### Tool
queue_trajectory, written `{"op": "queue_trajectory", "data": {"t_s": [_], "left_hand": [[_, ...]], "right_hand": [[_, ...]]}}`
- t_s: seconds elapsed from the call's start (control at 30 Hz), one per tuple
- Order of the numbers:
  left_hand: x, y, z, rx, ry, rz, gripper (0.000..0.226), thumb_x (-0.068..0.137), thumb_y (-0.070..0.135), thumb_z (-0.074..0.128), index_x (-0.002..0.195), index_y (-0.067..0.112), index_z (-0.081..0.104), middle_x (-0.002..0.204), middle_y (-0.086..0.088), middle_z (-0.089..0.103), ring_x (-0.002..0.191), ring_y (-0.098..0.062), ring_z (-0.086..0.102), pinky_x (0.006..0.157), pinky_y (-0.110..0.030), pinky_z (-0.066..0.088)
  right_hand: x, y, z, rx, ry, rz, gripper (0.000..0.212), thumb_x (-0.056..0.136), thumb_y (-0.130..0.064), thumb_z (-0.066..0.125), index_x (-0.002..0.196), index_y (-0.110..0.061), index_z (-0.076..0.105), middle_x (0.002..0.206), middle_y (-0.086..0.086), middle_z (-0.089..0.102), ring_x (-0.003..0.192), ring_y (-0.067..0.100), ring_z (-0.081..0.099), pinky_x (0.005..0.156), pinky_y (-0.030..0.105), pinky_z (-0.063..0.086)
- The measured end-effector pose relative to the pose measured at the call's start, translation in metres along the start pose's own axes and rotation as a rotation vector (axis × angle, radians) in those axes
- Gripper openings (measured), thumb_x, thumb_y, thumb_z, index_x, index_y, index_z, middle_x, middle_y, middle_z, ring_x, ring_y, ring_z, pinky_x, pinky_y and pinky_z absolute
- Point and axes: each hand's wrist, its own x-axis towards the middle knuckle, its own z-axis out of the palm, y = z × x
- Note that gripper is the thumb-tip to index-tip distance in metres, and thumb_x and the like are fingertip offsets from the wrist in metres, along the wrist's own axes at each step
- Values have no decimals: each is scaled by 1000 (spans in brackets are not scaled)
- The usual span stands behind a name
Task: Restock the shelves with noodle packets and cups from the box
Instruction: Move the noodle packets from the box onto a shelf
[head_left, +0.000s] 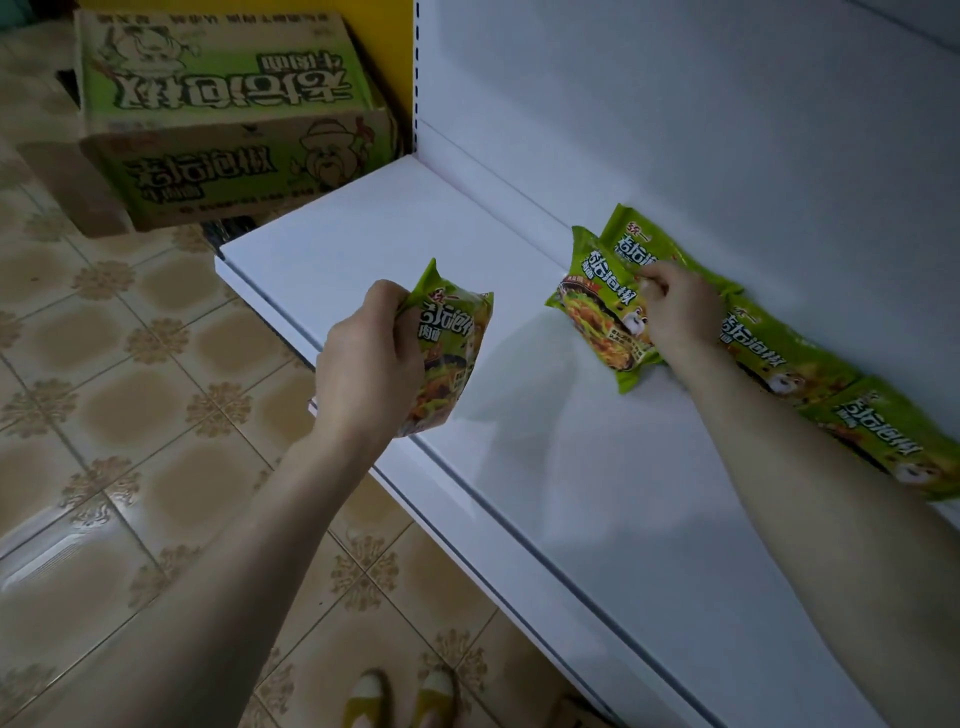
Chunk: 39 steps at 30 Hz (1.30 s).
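My left hand (371, 353) grips a green noodle packet (452, 348) by its left side, held upright above the front edge of the white shelf (405, 228). My right hand (675, 312) pinches the top of another green noodle packet (597, 312) that leans at the left end of a row of packets (810, 364) lined along the shelf's back wall. One more packet (631, 239) stands just behind the one I pinch. The cardboard box (228, 114), printed green, sits on the floor at the upper left.
The shelf's white back panel (727, 104) rises behind the row. A tiled floor (130, 415) lies to the left and below. My shoes (400, 699) show at the bottom edge, close to the shelf front. A yellow wall strip (392, 62) stands behind the box.
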Motion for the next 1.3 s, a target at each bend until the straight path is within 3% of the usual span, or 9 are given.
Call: {"op": "queue_trajectory", "data": {"t_s": [0.23, 0.37, 0.57, 0.7, 0.9, 1.0, 1.07, 1.2, 1.3], "left_hand": [[5, 8, 15, 9, -3, -16, 15, 97, 16, 40, 102, 7, 51, 93, -13, 63, 79, -34, 55, 64, -45, 49], [6, 12, 19, 12, -17, -39, 16, 98, 16, 38, 103, 8, 51, 94, -13, 63, 80, -34, 55, 66, -47, 49], [8, 15, 20, 9, -18, -38, 18, 98, 17, 37, 105, 7, 50, 97, -13, 63, 84, -36, 56, 70, -48, 50], [5, 15, 15, 1, -16, -11, 17, 98, 17, 38, 104, 8, 51, 97, -12, 64, 83, -35, 56, 69, -47, 50], [2, 15, 15, -37, -53, 25, 17, 99, 18, 37, 104, 9, 49, 97, -11, 62, 84, -34, 56, 69, -46, 49], [3, 13, 14, -116, -52, 21, 9, 99, 17, 37, 94, 13, 45, 84, 1, 54, 73, -18, 51, 61, -30, 42], [5, 12, 13, -175, -61, 16, 9, 98, 14, 38, 90, 15, 42, 75, 11, 48, 68, -5, 46, 56, -14, 37], [4, 9, 16, -264, -84, 42, 8, 98, 13, 39, 91, 13, 42, 76, 16, 45, 70, -7, 44, 57, -8, 35], [-2, 9, 20, -310, -99, 91, 8, 97, 12, 40, 90, 13, 41, 75, 16, 45, 75, -15, 43, 57, -9, 33]], "right_hand": [[28, 8, -1, -190, -80, -62, 31, 96, -19, 43, 122, -7, 56, 120, 20, 59, 111, 39, 53, 86, 41, 43], [29, 12, 2, -369, -176, -96, 49, 87, -19, 62, 129, -4, 44, 129, 21, 49, 120, 38, 45, 96, 45, 39], [33, 20, 0, -342, -49, -99, 39, 86, 4, 53, 125, 0, 49, 123, 24, 50, 116, 39, 43, 94, 44, 38], [31, 20, 2, -375, -70, -112, 37, 85, 5, 53, 122, 2, 49, 122, 25, 50, 115, 39, 44, 90, 45, 39], [35, 18, -3, -374, -70, -70, 44, 86, -7, 59, 126, 2, 44, 129, 23, 46, 120, 38, 41, 100, 46, 36], [27, 5, -9, -99, 38, -65, 41, 91, -16, 52, 129, -2, 44, 132, 17, 46, 123, 31, 43, 102, 41, 36], [15, -8, -16, 141, 35, -46, 33, 93, -20, 50, 121, -3, 52, 124, 13, 55, 114, 25, 51, 94, 32, 41], [-25, -32, -25, 595, -191, 42, 12, 93, -25, 52, 85, -21, 60, 94, 4, 64, 84, 12, 60, 78, 28, 50], [-60, -33, -30, 824, -429, 205, 19, 95, -35, 47, 102, -22, 59, 100, -1, 64, 86, 10, 61, 74, 27, 50]]}}
